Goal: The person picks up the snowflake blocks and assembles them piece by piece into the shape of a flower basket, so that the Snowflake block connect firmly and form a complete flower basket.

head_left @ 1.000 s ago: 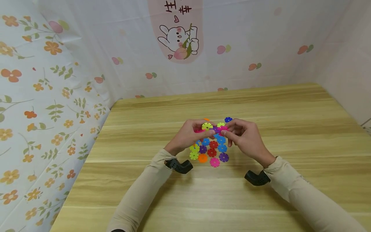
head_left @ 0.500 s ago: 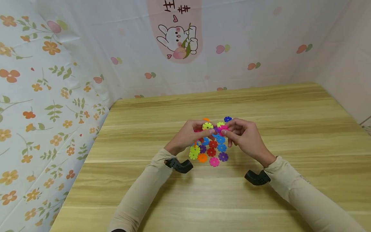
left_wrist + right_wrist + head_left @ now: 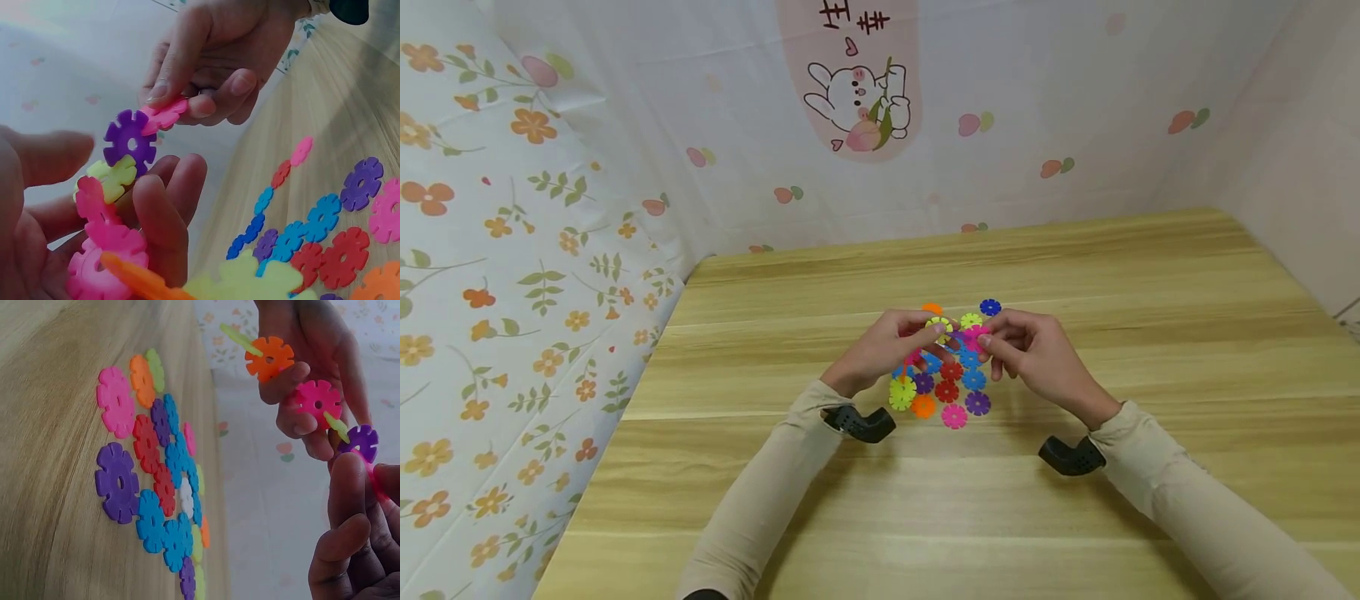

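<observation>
A chain of slotted plastic flower discs hangs between both hands. My left hand [image 3: 887, 350] curls its fingers round the chain, its thumb lifted off in the left wrist view. A yellow disc [image 3: 112, 181] and pink discs [image 3: 103, 275] lie against those fingers; an orange disc [image 3: 275, 350] with another yellow disc [image 3: 240, 339] forms the far end. My right hand [image 3: 1037, 354] pinches a pink disc [image 3: 164, 117] between thumb and index finger. That disc meets the edge of a purple disc [image 3: 119, 147], which joins the yellow one.
Loose discs lie on the wooden table [image 3: 1112, 517] below the hands, among them a red disc [image 3: 947, 392], a pink disc [image 3: 954, 417], a dark blue disc [image 3: 990, 307] and several light blue ones. A printed cloth [image 3: 1037, 108] hangs behind the table.
My left thumb has slid left, off the purple disc and over the yellow one. The hanging yellow end of the chain has dropped slightly. My right hand still pinches its pink disc.
</observation>
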A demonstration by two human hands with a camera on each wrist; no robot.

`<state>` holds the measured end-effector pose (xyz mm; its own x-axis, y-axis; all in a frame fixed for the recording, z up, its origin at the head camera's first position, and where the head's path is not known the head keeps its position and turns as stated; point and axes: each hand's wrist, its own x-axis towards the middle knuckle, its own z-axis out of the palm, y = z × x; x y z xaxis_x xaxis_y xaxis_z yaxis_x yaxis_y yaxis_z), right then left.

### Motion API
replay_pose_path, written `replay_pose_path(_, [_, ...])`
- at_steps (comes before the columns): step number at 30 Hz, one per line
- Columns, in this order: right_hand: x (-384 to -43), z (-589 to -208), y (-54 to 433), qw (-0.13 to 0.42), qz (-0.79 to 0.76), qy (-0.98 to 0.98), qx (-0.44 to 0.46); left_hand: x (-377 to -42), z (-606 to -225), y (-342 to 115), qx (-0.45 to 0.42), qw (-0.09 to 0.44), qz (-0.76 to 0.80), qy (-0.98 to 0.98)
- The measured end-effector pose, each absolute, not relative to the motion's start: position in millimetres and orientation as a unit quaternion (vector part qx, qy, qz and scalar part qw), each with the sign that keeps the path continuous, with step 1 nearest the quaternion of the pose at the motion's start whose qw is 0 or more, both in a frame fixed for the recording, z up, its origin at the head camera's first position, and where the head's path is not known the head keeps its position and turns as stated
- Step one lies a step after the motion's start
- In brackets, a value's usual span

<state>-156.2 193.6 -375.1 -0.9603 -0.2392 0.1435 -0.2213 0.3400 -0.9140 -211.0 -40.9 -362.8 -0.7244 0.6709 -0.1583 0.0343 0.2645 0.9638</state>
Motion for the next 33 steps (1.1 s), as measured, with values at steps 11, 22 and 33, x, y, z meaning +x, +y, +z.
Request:
replay_pose_path(11, [-155.7,-375.9,198.0,0.027,-0.565,0.815,-0.128,-212.9,-360.8,-35.6,0.235,0.3,0.559,0.737])
replay_pose_path(22, [-149.4,-382.6,196.6,0.068,-0.392,0.893,-0.211,-215.1,-359.2,-42.7,0.216,0.226,0.57,0.759])
replay_pose_path(33, [-139.7,-393.3,174.5,0.046,-0.161,0.96,-0.226,-214.0,-356.4,-43.5,0.225,0.226,0.571,0.757])
